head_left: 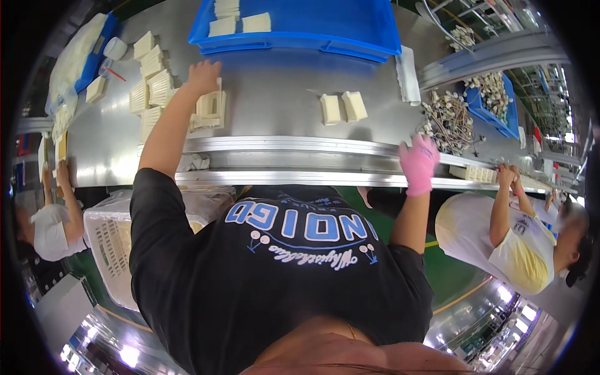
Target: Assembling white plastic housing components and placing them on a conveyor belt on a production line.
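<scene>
On the metal bench (275, 94): two cream blocks (330, 110), side by side mid-table. Cream frame stack (206, 120) right by left hand (205, 77), fingers outstretched; can't tell if gripping. Pink-gloved right hand (419, 161) half open near front rail (300, 145), nothing visible in it. One large blue tray (294, 42): three cream piles (256, 24). Smaller blue bin (490, 120), right: white-tipped parts.

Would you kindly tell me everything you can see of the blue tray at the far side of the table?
The blue tray is a wide, shallow, plastic-looking bin with raised walls and a rim. It sits flat on the metal table, open side up, its far edge cut off by the picture. Small stacks of cream pieces lie inside toward its left; much of its blue floor shows. The left hand is just nearer than its front left corner, apparently not touching it.
</scene>
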### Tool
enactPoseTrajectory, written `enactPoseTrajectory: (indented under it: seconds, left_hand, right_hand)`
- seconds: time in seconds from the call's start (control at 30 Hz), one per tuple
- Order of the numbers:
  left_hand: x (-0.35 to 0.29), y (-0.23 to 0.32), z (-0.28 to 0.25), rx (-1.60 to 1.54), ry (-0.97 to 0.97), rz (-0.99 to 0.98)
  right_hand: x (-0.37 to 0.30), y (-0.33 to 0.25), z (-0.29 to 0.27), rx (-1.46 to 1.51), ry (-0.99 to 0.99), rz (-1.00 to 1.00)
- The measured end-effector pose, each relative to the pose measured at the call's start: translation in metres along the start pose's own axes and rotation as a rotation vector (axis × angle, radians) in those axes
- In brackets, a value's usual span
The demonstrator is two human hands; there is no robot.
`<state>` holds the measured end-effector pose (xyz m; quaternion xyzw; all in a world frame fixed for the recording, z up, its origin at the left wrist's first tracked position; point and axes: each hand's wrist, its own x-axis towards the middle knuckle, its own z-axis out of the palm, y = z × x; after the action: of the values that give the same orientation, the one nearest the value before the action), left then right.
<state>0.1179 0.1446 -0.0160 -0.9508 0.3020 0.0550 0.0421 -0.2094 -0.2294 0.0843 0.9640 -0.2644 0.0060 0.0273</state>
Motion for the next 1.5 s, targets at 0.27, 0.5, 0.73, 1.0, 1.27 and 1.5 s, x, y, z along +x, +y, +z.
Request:
enactPoseTrajectory:
  seconds: [0.27, 0.5, 0.73, 1.0, 1.27, 1.5]
  left_hand:
    - [0.016, 0.011, -0.041, -0.438, -0.082, 0.063]
    - [-0.023, 0.093, -0.089, -1.561, 0.299, 0.05]
    - [-0.02, 0.166, -0.047, -1.664, -0.162, -0.105]
    - [-0.048, 0.219, -0.047, -1.883, -0.102, 0.058]
    - [-0.049, 0.217, -0.04, -1.793, 0.064, 0.196]
    - [-0.051, 0.213, -0.051, -2.063, -0.226, 0.116]
  right_hand:
    - [0.085, -0.073, 0.065, 0.255, -0.187, -0.169]
    - [0.093, -0.085, 0.065, 0.109, -0.289, -0.088]
    - [0.065, -0.09, 0.004, 1.298, -0.63, -0.104]
    - [0.032, -0.136, 0.036, 0.985, 0.181, -0.297]
    - [0.022, -0.145, 0.025, 1.069, 0.235, -0.398]
    - [0.021, -0.14, 0.001, 1.274, -0.11, -0.428]
